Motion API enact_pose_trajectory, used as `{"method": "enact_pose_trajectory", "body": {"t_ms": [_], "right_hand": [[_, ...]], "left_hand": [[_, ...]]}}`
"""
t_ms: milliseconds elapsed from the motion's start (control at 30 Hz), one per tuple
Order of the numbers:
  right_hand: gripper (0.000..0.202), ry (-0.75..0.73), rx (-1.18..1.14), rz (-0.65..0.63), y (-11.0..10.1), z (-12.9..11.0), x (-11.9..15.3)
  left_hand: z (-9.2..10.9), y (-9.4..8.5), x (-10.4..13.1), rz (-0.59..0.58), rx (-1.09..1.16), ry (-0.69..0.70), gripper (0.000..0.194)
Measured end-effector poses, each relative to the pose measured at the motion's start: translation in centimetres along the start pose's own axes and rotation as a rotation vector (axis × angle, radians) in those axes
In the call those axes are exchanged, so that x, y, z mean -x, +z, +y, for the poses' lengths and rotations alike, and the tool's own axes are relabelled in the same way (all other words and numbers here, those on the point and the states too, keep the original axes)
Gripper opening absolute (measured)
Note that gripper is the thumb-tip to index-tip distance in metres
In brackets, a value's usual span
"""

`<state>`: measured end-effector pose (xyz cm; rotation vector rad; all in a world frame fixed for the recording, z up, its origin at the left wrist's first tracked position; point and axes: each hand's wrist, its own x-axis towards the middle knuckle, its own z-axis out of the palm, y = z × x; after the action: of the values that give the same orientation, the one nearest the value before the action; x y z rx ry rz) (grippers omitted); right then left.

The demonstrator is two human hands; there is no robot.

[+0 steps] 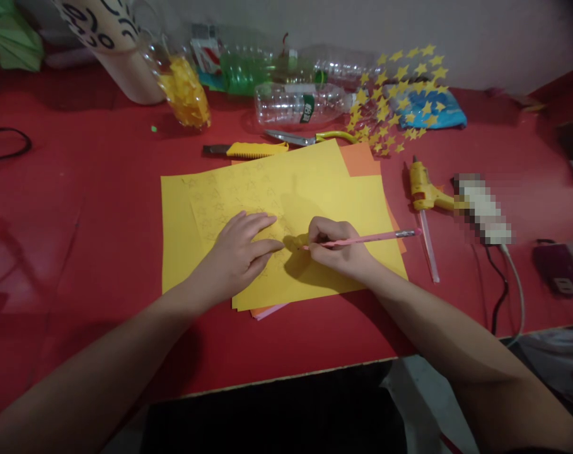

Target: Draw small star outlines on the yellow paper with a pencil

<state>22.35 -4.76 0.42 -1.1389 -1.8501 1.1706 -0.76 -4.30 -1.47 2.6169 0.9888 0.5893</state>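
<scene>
A pink pencil (366, 239) is pinched in my right hand (339, 247), its tip at the yellow paper (314, 183) and its eraser end pointing right. Flat on the same sheet lies my left hand (243, 252), fingers stretched out and empty. Rows of small hand-drawn stars (217, 195) cover the left part of the paper, partly hidden under my left hand. Beneath the top sheet are more yellow sheets, with an orange sheet (364, 159) showing at the upper right corner.
Behind the paper lie a yellow utility knife (258, 150), scissors (295, 137) and clear plastic bottles (300, 104). Cut yellow stars (383, 110) stand at the back right. A glue gun (423, 189) and a power strip (485, 208) lie right on the red table (101, 233).
</scene>
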Motion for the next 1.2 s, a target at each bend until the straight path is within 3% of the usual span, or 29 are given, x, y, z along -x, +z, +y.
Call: {"method": "enact_pose_trajectory", "body": {"t_ms": [367, 1200], "right_hand": [[0.017, -0.005, 0.002, 0.026, 0.18, 0.13, 0.09], [0.011, 0.010, 0.074, -0.041, 0.36, 0.22, 0.25]], "left_hand": [[0.11, -0.26, -0.03, -0.018, 0.006, -0.005, 0.030], [0.25, -0.34, -0.25, -0.051, 0.009, -0.038, 0.031]]}}
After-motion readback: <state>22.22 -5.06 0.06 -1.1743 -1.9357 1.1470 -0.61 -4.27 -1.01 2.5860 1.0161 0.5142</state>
